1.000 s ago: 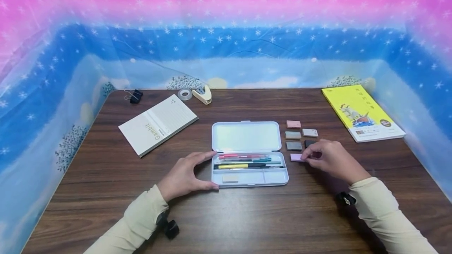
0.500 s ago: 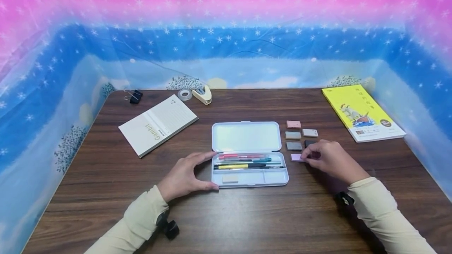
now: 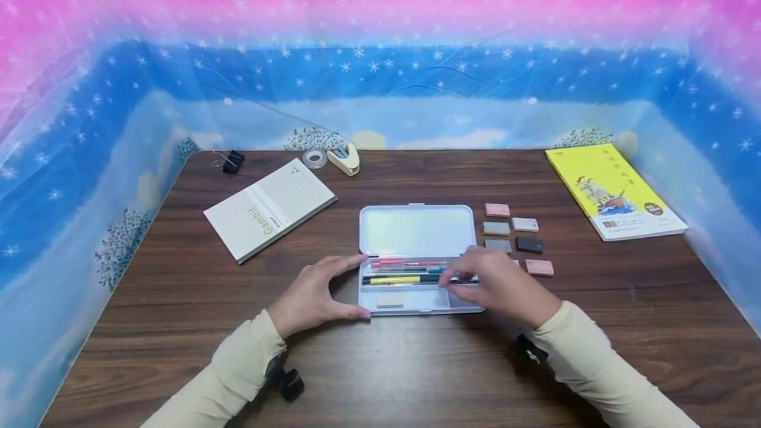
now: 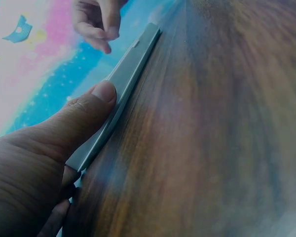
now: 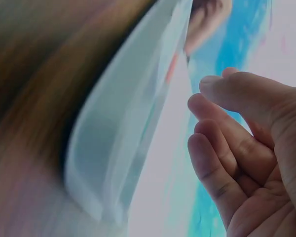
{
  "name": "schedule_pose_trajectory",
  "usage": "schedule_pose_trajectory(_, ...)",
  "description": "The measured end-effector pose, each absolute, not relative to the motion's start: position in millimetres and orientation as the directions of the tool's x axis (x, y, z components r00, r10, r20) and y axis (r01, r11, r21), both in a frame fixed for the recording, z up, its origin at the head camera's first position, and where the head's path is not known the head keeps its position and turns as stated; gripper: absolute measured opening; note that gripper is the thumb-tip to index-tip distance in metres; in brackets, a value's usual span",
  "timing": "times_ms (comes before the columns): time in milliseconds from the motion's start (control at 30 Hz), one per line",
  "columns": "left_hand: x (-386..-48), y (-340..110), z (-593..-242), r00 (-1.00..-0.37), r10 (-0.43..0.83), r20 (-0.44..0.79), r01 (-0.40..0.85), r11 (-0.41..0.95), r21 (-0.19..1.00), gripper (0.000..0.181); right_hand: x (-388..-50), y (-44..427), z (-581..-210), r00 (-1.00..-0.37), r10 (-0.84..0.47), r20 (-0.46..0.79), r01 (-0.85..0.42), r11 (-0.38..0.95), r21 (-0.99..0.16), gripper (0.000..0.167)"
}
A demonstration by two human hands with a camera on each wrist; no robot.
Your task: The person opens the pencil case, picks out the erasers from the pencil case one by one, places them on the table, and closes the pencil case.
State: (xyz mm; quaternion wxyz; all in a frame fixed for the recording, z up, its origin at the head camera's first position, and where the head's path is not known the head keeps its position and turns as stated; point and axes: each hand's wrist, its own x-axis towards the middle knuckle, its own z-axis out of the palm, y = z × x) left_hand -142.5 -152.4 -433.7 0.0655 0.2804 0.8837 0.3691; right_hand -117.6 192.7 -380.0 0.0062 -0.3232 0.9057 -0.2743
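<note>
A white pencil case (image 3: 416, 230) lies with its lid raised on the table, pens (image 3: 395, 280) in its rear tray and a whitish eraser (image 3: 389, 300) in the front compartment. My left hand (image 3: 315, 296) holds the case's left end between thumb and fingers; the left wrist view shows the thumb (image 4: 104, 93) on its front wall. Over the right half hovers my right hand (image 3: 499, 283), fingers loosely bent. No object shows among its fingers (image 5: 207, 153) in the right wrist view. Right of the case lie several erasers, among them a black one (image 3: 529, 244) and a pink one (image 3: 539, 267).
A notebook (image 3: 270, 210) lies to the left. Behind it are a binder clip (image 3: 233, 162), a tape roll (image 3: 314, 159) and a cream stapler (image 3: 345, 160). A yellow book (image 3: 615, 193) lies at the back right. Patterned cloth (image 3: 416, 117) encloses the table.
My right hand has moved left from the erasers to above the case, uncovering the black and front pink erasers. My left hand keeps its hold on the case.
</note>
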Motion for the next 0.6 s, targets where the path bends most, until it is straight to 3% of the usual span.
schedule_pose_trajectory(267,-143.7,-151.5,-433.9,-0.834,0.546,0.077,0.438,0.573,0.693,0.093,-120.9,144.7,-392.3,-0.714,-0.695,0.084,-0.631,0.586,-0.509,0.014)
schedule_pose_trajectory(600,-143.3,-153.1,-435.2,-0.833,0.545,0.097,0.450,0.566,0.691,0.092,-123.1,126.2,-402.1,-0.666,-0.728,0.165,-0.717,0.563,-0.411,0.011)
